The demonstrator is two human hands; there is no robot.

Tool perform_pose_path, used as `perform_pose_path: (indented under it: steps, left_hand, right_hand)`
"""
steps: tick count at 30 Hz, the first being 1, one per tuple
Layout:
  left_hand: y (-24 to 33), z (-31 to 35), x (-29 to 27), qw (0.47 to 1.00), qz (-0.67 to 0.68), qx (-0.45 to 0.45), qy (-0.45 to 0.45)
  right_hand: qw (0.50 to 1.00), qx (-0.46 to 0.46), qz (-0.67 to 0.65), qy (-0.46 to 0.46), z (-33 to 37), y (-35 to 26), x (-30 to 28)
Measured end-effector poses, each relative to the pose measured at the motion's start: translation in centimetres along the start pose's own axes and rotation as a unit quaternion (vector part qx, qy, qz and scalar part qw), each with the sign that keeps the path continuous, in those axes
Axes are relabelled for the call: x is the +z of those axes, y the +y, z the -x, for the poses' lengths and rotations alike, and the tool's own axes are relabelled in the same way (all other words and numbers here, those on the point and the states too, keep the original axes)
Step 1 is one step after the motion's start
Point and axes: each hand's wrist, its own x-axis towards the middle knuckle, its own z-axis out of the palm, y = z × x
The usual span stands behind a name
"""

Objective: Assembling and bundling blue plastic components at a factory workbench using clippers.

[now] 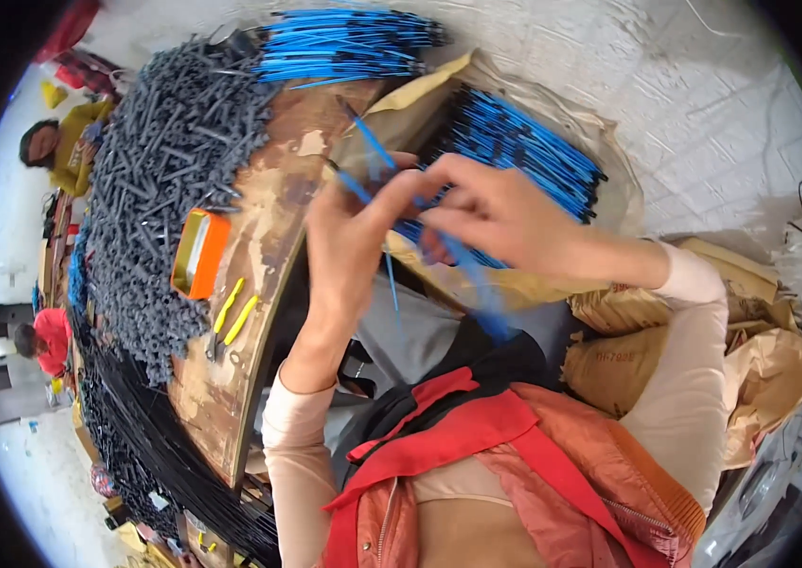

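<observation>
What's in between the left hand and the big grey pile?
In the head view, worn wooden tabletop lies between the left hand and the grey pile, with an orange box beside the pile.

One short line of dark print, letters followed by digits, stands on the upper side of a creased brown paper sack (614,379) right of centre, just beside the pale cream fabric sleeve (674,402) of the wearer's right arm. On the front of the mustard-yellow long-sleeved top (70,161) of a person (65,150) near the far left edge there are small marks that may be lettering, though they are too blurred in this view to read.
</observation>
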Motion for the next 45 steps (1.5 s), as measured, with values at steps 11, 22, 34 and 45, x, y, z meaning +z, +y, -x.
perform_pose_path:
  steps: [11, 22, 34, 45]
  left_hand:
    - [1.2, 4.8, -6.1, 0.988, 0.101, -0.116, 0.005]
    - [-4.6, 0.9, -2.7, 0.966, 0.177, -0.175, -0.07]
    - [-6.6, -0.5, -4.1, 0.948, 0.295, -0.115, 0.043]
    - [-4.7, 2.2, -0.7, 0.986, 0.145, -0.032, 0.072]
  right_hand:
    - [0.729, -0.016, 0.664, 0.167, -4.9, 17.0, -12.8]
    - [0.87, -0.007, 0.467, 0.16, -3.2, 14.4, -15.9]
    - [0.974, -0.015, 0.165, 0.157, -2.4, -0.5, -10.5]
    - [0.992, -0.061, 0.112, -0.016, 0.4, 3.7, 1.1]
